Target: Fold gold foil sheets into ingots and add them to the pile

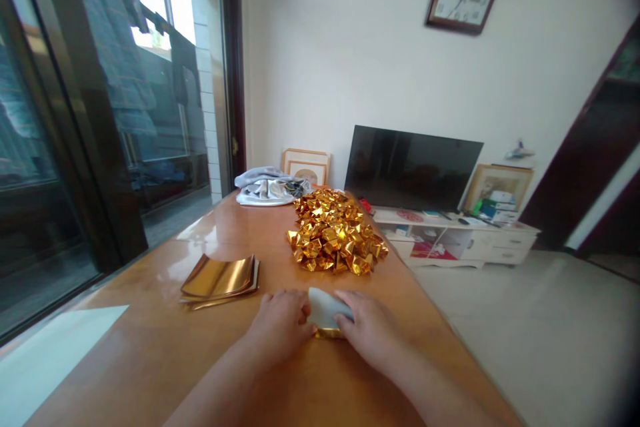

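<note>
My left hand (280, 325) and my right hand (367, 328) lie close together on the wooden table (150, 360), both gripping one sheet of gold foil paper (324, 313). Its white back faces up and a gold edge shows under my fingers. A flat stack of gold foil sheets (220, 279) rests to the left of my left hand. Beyond my hands rises a heap of folded gold paper pieces (334, 232).
A bundle of grey and white cloth (267, 188) sits at the table's far end. The table's right edge drops to a tiled floor (540, 340). Behind stand a TV (411, 168) on a low white cabinet (465, 240), and glass sliding doors (75, 147) at left.
</note>
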Motion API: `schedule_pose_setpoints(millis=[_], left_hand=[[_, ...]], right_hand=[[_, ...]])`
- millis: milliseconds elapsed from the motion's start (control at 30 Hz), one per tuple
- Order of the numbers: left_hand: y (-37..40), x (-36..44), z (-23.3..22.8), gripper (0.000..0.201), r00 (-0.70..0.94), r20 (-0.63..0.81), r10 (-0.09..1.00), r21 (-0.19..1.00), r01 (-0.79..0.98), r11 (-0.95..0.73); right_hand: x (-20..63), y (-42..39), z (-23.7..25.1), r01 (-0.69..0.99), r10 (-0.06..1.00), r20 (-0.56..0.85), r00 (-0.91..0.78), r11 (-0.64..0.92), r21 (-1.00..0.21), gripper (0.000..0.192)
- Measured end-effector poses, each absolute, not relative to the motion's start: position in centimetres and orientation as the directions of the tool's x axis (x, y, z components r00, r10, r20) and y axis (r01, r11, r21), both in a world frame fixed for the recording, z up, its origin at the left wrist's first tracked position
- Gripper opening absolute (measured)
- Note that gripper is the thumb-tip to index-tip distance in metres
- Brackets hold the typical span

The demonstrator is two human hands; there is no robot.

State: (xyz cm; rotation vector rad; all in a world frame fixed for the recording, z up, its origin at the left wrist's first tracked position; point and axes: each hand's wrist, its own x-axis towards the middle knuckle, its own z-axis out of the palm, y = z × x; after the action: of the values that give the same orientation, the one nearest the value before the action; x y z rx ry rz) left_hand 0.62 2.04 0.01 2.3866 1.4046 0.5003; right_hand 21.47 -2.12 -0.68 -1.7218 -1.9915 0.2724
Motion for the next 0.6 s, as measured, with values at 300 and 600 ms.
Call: schedule_pose_setpoints(millis=[300, 600], left_hand=[[1.7, 1.0, 0.5, 0.013, 0.480, 0.156, 0.863, 0.470, 0.733, -0.492], [1.7, 1.2, 0.2, 0.006, 0.516, 0.201, 0.833, 0.580, 0.623, -0.526]], right_hand=[[21.4, -1.1, -1.7, 0.394, 0.999, 0.004, -0.038, 0.018, -0.919, 0.033], [21.3, -2.2, 0.3, 0.082, 0.989, -0.142, -0.046, -0.137, -0.987, 0.039]])
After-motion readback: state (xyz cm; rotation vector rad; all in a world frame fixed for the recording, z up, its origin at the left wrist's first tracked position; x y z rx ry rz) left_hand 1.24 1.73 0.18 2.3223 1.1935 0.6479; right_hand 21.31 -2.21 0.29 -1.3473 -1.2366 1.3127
